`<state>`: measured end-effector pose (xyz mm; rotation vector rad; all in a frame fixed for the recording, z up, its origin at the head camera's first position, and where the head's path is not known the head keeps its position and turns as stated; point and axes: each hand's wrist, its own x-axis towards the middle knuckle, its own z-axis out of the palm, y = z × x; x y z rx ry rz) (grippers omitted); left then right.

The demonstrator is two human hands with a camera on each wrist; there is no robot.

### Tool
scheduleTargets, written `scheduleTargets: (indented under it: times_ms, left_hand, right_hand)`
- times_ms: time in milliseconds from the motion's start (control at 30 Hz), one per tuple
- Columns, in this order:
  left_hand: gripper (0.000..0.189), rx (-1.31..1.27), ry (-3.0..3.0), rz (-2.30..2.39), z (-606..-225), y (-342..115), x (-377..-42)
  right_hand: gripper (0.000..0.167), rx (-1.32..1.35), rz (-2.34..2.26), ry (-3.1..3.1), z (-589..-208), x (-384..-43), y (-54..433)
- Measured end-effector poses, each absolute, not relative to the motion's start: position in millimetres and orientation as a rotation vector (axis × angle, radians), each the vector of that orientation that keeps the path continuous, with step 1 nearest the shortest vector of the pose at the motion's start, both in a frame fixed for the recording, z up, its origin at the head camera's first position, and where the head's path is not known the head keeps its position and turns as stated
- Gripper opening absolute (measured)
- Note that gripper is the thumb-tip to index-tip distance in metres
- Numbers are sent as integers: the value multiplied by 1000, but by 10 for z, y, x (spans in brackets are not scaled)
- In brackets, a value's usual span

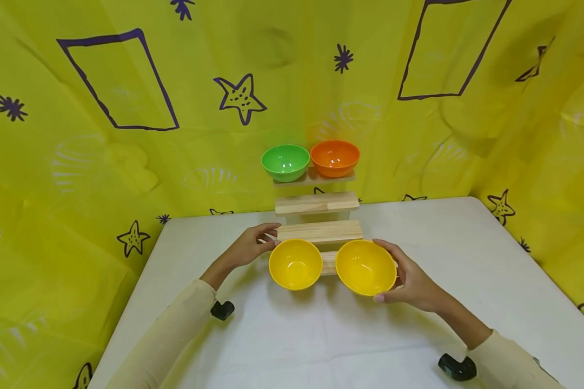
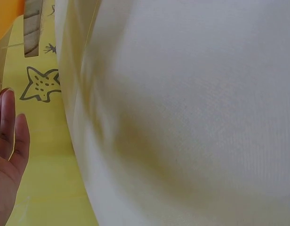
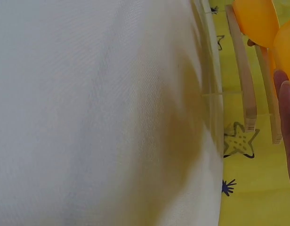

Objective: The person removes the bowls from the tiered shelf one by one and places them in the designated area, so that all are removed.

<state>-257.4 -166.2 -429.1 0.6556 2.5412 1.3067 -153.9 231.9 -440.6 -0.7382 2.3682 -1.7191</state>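
Two yellow bowls are side by side at the front of a stepped wooden stand (image 1: 319, 232). My right hand (image 1: 411, 283) grips the right yellow bowl (image 1: 366, 268) by its right side, thumb at the near rim and fingers at the far rim. Beside the left yellow bowl (image 1: 296, 265) is my left hand (image 1: 250, 246), its fingers extended toward the stand's end and its thumb close to the rim. In the left wrist view, the fingers (image 2: 8, 122) look loosely straight. Both yellow bowls face up; their undersides are hidden in the head view.
A green bowl (image 1: 285, 162) and an orange bowl (image 1: 334, 158) sit on the top step. Two middle wooden steps rise behind the yellow bowls. White cloth covers the table (image 1: 292, 346). A yellow patterned curtain (image 1: 199, 162) surrounds its back and sides.
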Motion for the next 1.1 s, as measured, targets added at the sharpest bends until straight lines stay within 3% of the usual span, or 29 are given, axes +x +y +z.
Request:
scheduleTargets:
  times_ms: [1100]
  left_hand:
    - [53, 652, 2552, 1281, -4290, -1662, -2581]
  right_hand:
    - [104, -865, -1733, 2092, -4412, -1295, 2251]
